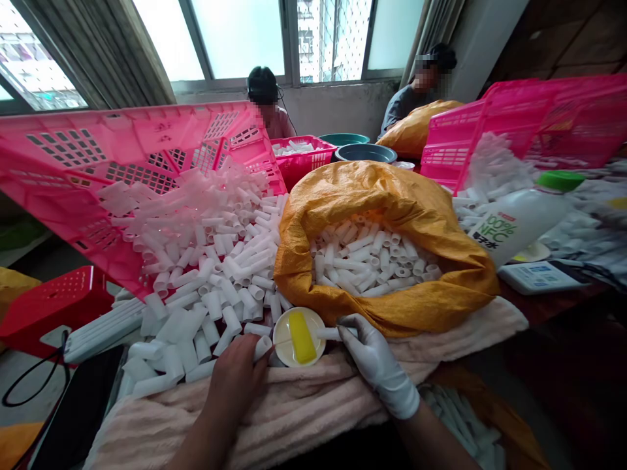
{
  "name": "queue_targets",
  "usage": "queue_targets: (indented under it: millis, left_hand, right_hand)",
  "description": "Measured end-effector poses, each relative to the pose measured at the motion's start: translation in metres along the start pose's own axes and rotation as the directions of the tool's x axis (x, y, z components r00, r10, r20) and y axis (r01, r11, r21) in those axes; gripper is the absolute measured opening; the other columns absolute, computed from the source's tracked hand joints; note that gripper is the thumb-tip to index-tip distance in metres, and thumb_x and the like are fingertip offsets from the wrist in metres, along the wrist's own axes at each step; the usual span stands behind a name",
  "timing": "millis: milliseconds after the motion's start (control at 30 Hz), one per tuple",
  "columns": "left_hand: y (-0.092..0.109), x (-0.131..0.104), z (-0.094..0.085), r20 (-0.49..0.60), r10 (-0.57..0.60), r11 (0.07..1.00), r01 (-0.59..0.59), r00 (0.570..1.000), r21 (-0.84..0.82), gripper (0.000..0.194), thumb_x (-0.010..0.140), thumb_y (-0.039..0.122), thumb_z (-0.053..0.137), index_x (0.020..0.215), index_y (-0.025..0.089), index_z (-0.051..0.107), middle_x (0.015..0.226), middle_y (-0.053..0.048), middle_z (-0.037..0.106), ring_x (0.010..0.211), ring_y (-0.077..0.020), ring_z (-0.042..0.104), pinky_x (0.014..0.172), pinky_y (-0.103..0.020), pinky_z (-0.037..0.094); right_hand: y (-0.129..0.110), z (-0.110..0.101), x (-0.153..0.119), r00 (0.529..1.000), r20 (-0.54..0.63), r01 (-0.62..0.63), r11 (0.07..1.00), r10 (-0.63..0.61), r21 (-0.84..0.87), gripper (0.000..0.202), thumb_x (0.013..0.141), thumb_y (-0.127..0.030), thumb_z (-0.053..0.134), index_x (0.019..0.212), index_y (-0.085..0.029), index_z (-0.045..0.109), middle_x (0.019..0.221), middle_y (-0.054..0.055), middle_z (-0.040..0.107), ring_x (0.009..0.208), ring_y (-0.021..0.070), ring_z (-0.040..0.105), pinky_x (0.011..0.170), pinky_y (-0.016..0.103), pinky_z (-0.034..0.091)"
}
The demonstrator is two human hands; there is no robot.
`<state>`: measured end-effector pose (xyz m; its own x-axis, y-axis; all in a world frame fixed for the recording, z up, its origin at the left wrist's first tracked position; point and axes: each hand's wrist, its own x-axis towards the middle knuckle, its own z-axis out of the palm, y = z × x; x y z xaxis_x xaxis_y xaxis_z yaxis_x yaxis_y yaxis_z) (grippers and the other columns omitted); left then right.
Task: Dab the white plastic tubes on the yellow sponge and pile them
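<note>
My left hand (238, 369), bare, has its fingers closed round a short white plastic tube (263, 346), whose open end faces up and right. My right hand (375, 359) wears a white glove and pinches a slim white-handled tool (329, 333) pointing left. A thin line, seemingly the tool's tip, crosses above a yellow block (302, 337) toward the tube; its kind is unclear. The block lies in a small round cream dish (281, 349) between my hands. Left of the dish, a large heap of loose white tubes (215, 303) reaches my left hand.
An orange woven sack (343, 310) full of tubes stands behind the dish. A tilted pink crate (63, 189) spills tubes at left. A bottle (524, 219) and scale (541, 277) are at right. Pinkish cloth (294, 411) covers the front edge. Two people sit beyond.
</note>
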<state>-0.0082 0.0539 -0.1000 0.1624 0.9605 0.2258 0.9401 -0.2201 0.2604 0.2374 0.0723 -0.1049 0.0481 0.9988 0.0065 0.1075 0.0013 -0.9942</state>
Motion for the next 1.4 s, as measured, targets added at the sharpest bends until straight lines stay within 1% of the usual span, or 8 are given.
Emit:
queue_targets:
  millis: [133, 267, 367, 433, 600, 933, 1233, 1400]
  left_hand:
    - [-0.001, 0.001, 0.0, -0.013, -0.005, 1.0, 0.005, 1.0, -0.004, 0.027, 0.087, 0.04, 0.039, 0.074, 0.02, 0.053, 0.071, -0.002, 0.057, 0.071, -0.017, 0.055, 0.064, -0.026, 0.042]
    - [-0.002, 0.003, -0.001, 0.023, -0.018, 1.0, 0.017, 1.0, 0.016, 0.024, 0.086, 0.036, 0.041, 0.076, 0.019, 0.054, 0.073, -0.002, 0.057, 0.073, -0.0175, 0.055, 0.066, -0.027, 0.042]
    - [-0.001, 0.004, 0.0, 0.04, -0.017, 1.0, 0.016, 0.999, 0.022, 0.023, 0.085, 0.034, 0.041, 0.075, 0.018, 0.055, 0.073, -0.003, 0.057, 0.075, -0.0184, 0.054, 0.068, -0.029, 0.04]
    - [-0.001, 0.005, 0.0, 0.037, -0.02, 1.0, 0.02, 0.999, 0.016, 0.026, 0.085, 0.035, 0.041, 0.073, 0.018, 0.055, 0.071, -0.003, 0.056, 0.074, -0.0187, 0.053, 0.068, -0.03, 0.04]
    - [-0.001, 0.004, 0.0, 0.005, -0.022, 0.999, 0.023, 1.0, -0.038, 0.029, 0.086, 0.038, 0.04, 0.07, 0.018, 0.052, 0.069, -0.002, 0.055, 0.071, -0.0179, 0.053, 0.067, -0.029, 0.04]
    - [-0.003, 0.004, -0.001, -0.02, -0.058, 0.987, 0.054, 0.998, -0.151, 0.035, 0.084, 0.047, 0.041, 0.067, 0.018, 0.051, 0.065, -0.002, 0.052, 0.067, -0.0184, 0.051, 0.063, -0.03, 0.039]
    - [-0.003, 0.003, -0.005, 0.047, -0.135, 0.951, 0.143, 0.99, -0.275, 0.034, 0.083, 0.049, 0.043, 0.073, 0.018, 0.054, 0.067, -0.001, 0.054, 0.068, -0.0181, 0.052, 0.065, -0.03, 0.039]
    - [-0.002, 0.003, -0.008, -0.016, -0.168, 0.941, 0.155, 0.986, -0.3, 0.033, 0.082, 0.048, 0.044, 0.073, 0.019, 0.054, 0.068, -0.001, 0.055, 0.068, -0.0178, 0.052, 0.067, -0.03, 0.04]
  right_hand:
    - [-0.002, -0.003, 0.002, 0.999, 0.004, 0.036, 0.998, -0.036, -0.046, 0.014, 0.081, -0.032, 0.049, 0.076, -0.021, 0.055, 0.074, 0.0, 0.059, 0.073, 0.0159, 0.057, 0.071, 0.027, 0.047]
    - [-0.011, -0.015, 0.001, 0.99, 0.137, 0.033, 0.997, -0.023, -0.069, 0.018, 0.081, -0.034, 0.051, 0.091, -0.021, 0.059, 0.089, 0.003, 0.064, 0.086, 0.0191, 0.06, 0.08, 0.031, 0.048]
    - [-0.014, -0.023, -0.002, 0.973, 0.216, 0.109, 0.986, -0.079, -0.128, 0.023, 0.08, -0.03, 0.055, 0.102, -0.023, 0.06, 0.102, 0.004, 0.064, 0.097, 0.0222, 0.058, 0.09, 0.037, 0.045]
    - [-0.015, -0.024, -0.004, 0.963, 0.243, 0.16, 0.974, -0.119, -0.16, 0.022, 0.08, -0.027, 0.056, 0.102, -0.025, 0.062, 0.102, 0.004, 0.065, 0.097, 0.0227, 0.059, 0.091, 0.038, 0.045]
    - [-0.016, -0.016, -0.009, 0.945, 0.231, 0.279, 0.939, -0.231, -0.203, 0.019, 0.083, -0.023, 0.053, 0.097, -0.027, 0.065, 0.096, 0.002, 0.066, 0.093, 0.0213, 0.06, 0.091, 0.036, 0.046]
    - [-0.014, -0.013, -0.01, 0.927, 0.225, 0.358, 0.889, -0.301, -0.285, 0.014, 0.085, -0.024, 0.051, 0.095, -0.023, 0.061, 0.093, 0.002, 0.066, 0.089, 0.0189, 0.062, 0.089, 0.034, 0.05]
    - [-0.01, -0.015, -0.01, 0.915, 0.268, 0.376, 0.877, -0.301, -0.301, 0.021, 0.085, -0.017, 0.049, 0.102, -0.026, 0.06, 0.097, 0.001, 0.064, 0.093, 0.0165, 0.06, 0.09, 0.031, 0.047]
    - [0.0, -0.022, -0.01, 0.931, 0.222, 0.342, 0.905, -0.29, -0.254, 0.021, 0.086, -0.023, 0.048, 0.105, -0.025, 0.058, 0.1, 0.002, 0.064, 0.095, 0.0181, 0.06, 0.089, 0.031, 0.048]
